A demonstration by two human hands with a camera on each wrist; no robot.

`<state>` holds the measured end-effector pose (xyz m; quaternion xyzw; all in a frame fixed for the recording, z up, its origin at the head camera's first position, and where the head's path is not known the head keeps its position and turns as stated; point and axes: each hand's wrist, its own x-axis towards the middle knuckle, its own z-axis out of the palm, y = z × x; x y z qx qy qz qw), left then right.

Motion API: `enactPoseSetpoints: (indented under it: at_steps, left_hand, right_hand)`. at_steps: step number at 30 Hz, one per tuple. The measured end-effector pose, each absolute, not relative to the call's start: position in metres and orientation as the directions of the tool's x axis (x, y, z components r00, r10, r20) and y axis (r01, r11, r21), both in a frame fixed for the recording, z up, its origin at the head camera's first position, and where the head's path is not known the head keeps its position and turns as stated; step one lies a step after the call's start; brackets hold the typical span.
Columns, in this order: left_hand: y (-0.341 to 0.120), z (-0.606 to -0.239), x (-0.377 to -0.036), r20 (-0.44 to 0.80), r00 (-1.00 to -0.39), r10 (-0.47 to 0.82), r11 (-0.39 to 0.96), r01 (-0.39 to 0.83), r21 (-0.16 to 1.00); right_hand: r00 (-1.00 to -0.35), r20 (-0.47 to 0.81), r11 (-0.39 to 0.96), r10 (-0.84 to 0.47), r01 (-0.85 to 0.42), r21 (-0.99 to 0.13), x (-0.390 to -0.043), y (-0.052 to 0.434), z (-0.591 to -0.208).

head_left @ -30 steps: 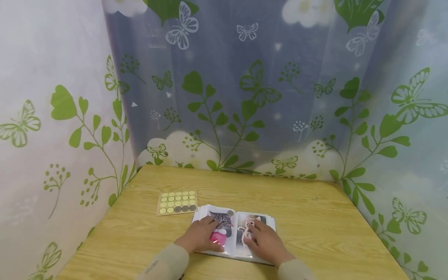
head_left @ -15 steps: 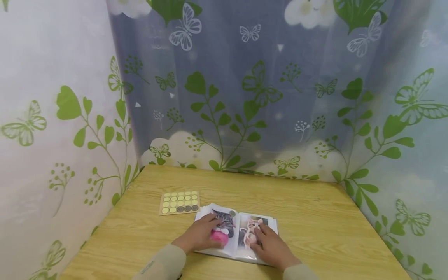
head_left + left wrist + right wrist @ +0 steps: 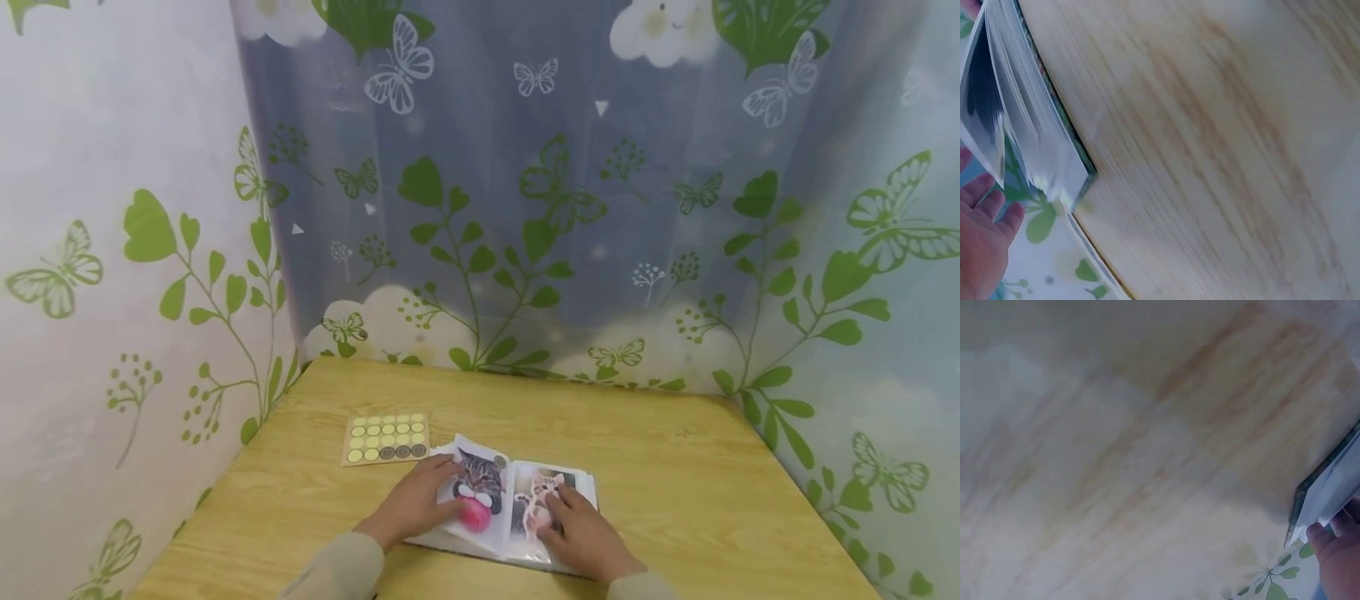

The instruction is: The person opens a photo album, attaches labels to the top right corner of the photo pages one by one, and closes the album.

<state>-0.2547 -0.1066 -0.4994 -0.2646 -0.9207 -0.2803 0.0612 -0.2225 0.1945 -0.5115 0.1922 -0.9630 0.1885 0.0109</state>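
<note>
An open photo album [image 3: 510, 557] lies near the table's front, a cat picture on each page. On the left, the page [image 3: 483, 533] with a striped cat and pink ball is raised. My left hand [image 3: 411, 500] holds its outer edge, thumb over the front; the left wrist view shows the fingers [image 3: 979, 187] by the page's lower corner and the loose leaves fanned below. My right hand [image 3: 588, 533] rests on the opposite page, over part of the kitten picture [image 3: 536, 500]. A small dark round sticker [image 3: 500, 461] marks the left page's upper corner.
Behind the album to the left lies a card [image 3: 386, 437] with rows of yellow round stickers and several dark circles along its near row. The wooden table [image 3: 675, 475] meets patterned curtains [image 3: 487, 250] at the back and both sides.
My left hand has shifted left and the left page has come up off the leaves below, uncovering more of the striped cat. My right hand stays on the right page.
</note>
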Motion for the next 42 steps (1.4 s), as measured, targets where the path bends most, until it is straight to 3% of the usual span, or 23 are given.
enactPoseSetpoints:
  at_steps: [6,17,28,42]
  left_hand:
    - [-0.116,-0.500,-0.259,0.253,-0.887,0.386,0.699,0.460,0.547]
    - [-0.151,-0.504,-0.268,0.203,-0.946,0.252,0.745,0.324,0.583]
    - [-0.199,-0.499,-0.287,0.189,-0.976,0.113,0.823,0.198,0.533]
    - [-0.229,-0.494,-0.305,0.073,-0.997,-0.016,0.898,0.017,0.439]
  right_hand:
    - [-0.925,0.117,0.861,-0.362,-0.380,-0.338,-0.221,0.197,-0.514]
    - [-0.935,0.041,0.875,-0.352,-0.345,-0.340,-0.220,0.199,-0.511]
    - [-0.926,0.096,0.869,-0.366,-0.377,-0.321,-0.221,0.199,-0.508]
    - [-0.925,0.109,0.856,-0.365,-0.379,-0.350,-0.221,0.198,-0.510]
